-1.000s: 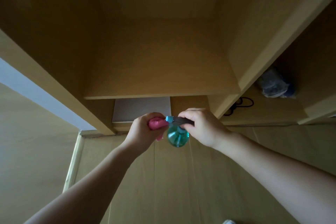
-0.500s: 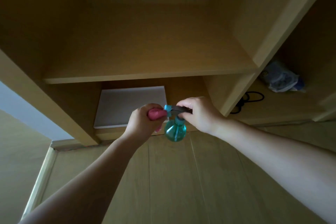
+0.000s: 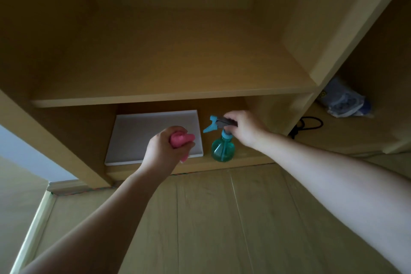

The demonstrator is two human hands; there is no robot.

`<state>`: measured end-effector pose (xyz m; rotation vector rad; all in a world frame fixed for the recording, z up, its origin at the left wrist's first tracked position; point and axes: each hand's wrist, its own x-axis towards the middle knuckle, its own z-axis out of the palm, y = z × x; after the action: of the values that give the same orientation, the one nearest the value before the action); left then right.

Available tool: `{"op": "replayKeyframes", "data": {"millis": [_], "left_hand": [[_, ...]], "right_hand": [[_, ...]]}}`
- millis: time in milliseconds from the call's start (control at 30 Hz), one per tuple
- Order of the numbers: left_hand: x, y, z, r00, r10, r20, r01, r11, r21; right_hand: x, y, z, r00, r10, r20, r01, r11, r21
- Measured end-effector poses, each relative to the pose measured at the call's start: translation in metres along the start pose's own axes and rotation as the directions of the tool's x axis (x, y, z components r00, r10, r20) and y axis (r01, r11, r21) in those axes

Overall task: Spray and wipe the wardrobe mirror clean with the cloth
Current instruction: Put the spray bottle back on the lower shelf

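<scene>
Item: spray bottle (image 3: 222, 150), upright at frame centre, nozzle toward frame left; our right hand (image 3: 243, 128) clasps its head from the right, while our left hand (image 3: 163, 151), just beside, bunches the pink cloth (image 3: 179, 138)

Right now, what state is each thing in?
spray bottle, upright, trigger head gripped by right hand.
pink cloth, bunched, gripped by left hand.
white panel, flat on bottom shelf.
black cable, looped, lying loose.
plastic bag, crumpled, lying untouched.

Dim, warm cast, wide-angle edge warp.
</scene>
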<state>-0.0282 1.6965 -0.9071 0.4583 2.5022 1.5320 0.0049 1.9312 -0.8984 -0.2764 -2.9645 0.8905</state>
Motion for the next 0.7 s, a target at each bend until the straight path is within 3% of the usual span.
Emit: {"op": "replayKeyframes", "data": {"millis": [200, 700], "left_hand": [[0.001, -0.008, -0.002, 1.000, 0.003, -0.019, -0.003, 1.000, 0.001], [-0.007, -0.018, -0.007, 0.999, -0.024, -0.024, 0.023, 1.000, -0.005]], "right_hand": [[0.042, 0.029, 0.017, 0.986, 0.124, -0.107, -0.117, 0.991, 0.071], [0.046, 0.066, 0.033, 0.954, 0.210, -0.213, -0.191, 0.976, 0.108]]}}
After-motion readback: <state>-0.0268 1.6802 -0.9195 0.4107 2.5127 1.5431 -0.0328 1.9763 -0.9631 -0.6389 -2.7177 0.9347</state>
